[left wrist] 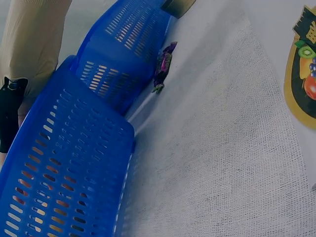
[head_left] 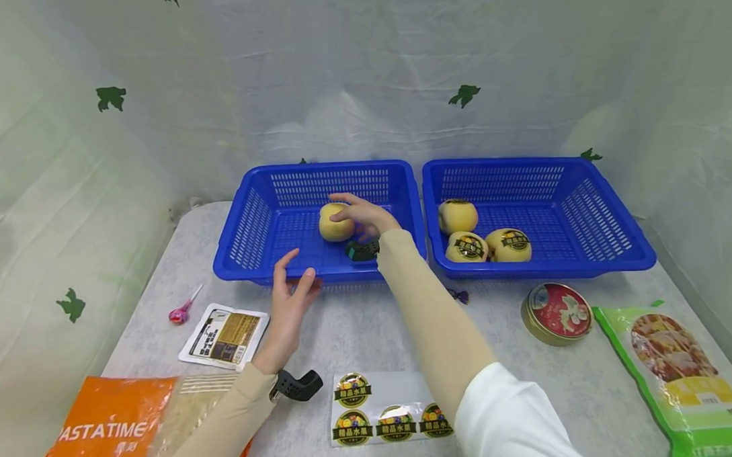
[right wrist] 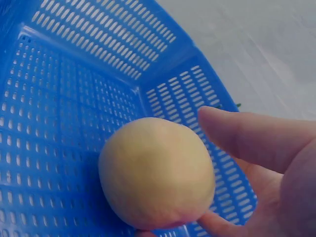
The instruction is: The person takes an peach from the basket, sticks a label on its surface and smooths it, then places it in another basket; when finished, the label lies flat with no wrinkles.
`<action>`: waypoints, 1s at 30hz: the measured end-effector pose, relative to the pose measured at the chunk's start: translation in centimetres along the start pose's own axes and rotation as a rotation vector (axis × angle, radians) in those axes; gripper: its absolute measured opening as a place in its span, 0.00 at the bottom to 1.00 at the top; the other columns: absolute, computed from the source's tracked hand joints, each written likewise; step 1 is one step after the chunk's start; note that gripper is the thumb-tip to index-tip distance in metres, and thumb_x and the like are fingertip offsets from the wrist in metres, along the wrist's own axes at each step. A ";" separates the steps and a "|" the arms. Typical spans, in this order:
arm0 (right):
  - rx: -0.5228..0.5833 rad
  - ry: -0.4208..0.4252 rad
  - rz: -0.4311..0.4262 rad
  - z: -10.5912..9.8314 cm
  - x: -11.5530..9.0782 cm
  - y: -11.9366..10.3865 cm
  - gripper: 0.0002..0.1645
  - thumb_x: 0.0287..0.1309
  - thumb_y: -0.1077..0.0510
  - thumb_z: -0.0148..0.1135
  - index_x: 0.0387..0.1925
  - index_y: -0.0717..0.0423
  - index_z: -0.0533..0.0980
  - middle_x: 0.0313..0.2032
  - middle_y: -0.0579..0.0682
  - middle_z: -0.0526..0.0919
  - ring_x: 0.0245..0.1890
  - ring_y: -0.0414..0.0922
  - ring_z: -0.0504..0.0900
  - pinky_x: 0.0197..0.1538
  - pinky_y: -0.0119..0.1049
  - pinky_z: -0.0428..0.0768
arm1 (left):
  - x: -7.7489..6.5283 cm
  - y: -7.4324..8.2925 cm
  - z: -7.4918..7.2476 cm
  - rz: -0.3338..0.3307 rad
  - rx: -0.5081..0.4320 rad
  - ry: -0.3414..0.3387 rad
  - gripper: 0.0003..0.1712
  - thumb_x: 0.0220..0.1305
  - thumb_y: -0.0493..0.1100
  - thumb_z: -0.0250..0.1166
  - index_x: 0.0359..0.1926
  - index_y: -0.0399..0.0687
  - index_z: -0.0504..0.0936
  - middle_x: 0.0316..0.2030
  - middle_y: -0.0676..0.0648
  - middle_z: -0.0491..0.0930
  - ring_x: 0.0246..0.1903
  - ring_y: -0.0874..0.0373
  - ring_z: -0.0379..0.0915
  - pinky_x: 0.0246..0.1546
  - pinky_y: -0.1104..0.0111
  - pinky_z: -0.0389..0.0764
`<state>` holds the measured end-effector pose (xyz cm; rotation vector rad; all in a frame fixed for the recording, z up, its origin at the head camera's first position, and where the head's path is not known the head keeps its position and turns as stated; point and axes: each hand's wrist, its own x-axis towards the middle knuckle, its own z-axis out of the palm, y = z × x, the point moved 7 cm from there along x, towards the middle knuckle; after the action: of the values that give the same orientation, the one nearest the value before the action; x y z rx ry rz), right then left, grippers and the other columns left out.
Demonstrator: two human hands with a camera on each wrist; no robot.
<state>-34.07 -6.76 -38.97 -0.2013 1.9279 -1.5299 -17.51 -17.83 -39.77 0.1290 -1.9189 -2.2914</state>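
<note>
My right hand (head_left: 368, 215) is inside the left blue basket (head_left: 246, 269), fingers round a round yellow fruit (head_left: 334, 224). In the right wrist view the plain yellow fruit (right wrist: 158, 173) has a pinkish lower edge; fingertips show beneath it and the thumb (right wrist: 232, 131) stretches beside its top. My left hand (head_left: 287, 312) is at the front rim of that basket, thumb and fingers spread, holding nothing. No fingers show in the left wrist view, just the basket's side (left wrist: 64, 163). A sticker sheet (head_left: 377, 383) with several round fruit labels lies in front of the hands.
The right blue basket (head_left: 615, 247) holds three yellow fruits (head_left: 459, 218) with stickers. A purple-wrapped candy (left wrist: 164, 66), a round red tin (head_left: 559, 312) and a green food bag (head_left: 689, 378) lie rightward. Leftward are a lollipop (head_left: 180, 314), a flat packet (head_left: 224, 335) and an orange pasta bag (head_left: 106, 426).
</note>
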 end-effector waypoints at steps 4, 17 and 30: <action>-0.049 -0.027 0.023 0.6 0.3 0.3 0.38 0.57 0.58 0.57 0.67 0.39 0.54 0.67 0.49 0.50 0.59 0.58 0.58 0.52 0.57 0.66 | 0.5 -1.1 -0.5 0.008 0.024 -0.007 0.29 0.66 0.46 0.52 0.65 0.54 0.53 0.47 0.29 0.62 0.48 0.38 0.65 0.52 0.57 0.68; -0.114 0.055 -0.002 0.4 0.1 0.1 0.37 0.54 0.64 0.59 0.64 0.41 0.59 0.61 0.53 0.59 0.52 0.54 0.67 0.48 0.50 0.72 | 0.5 -1.3 -0.5 0.010 0.037 -0.014 0.28 0.65 0.47 0.52 0.64 0.58 0.54 0.47 0.31 0.62 0.50 0.34 0.62 0.52 0.56 0.68; -0.186 -0.063 -0.297 -0.6 -1.7 -3.3 0.34 0.51 0.50 0.64 0.59 0.40 0.62 0.46 0.58 0.71 0.35 0.62 0.77 0.39 0.51 0.78 | 0.1 -0.5 -0.2 -0.013 0.034 -0.018 0.27 0.67 0.44 0.51 0.64 0.54 0.54 0.48 0.31 0.62 0.45 0.47 0.69 0.53 0.57 0.68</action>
<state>-33.98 -6.44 -35.21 -0.6341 2.0581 -1.5046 -17.64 -18.00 -40.29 0.1256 -1.9725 -2.2770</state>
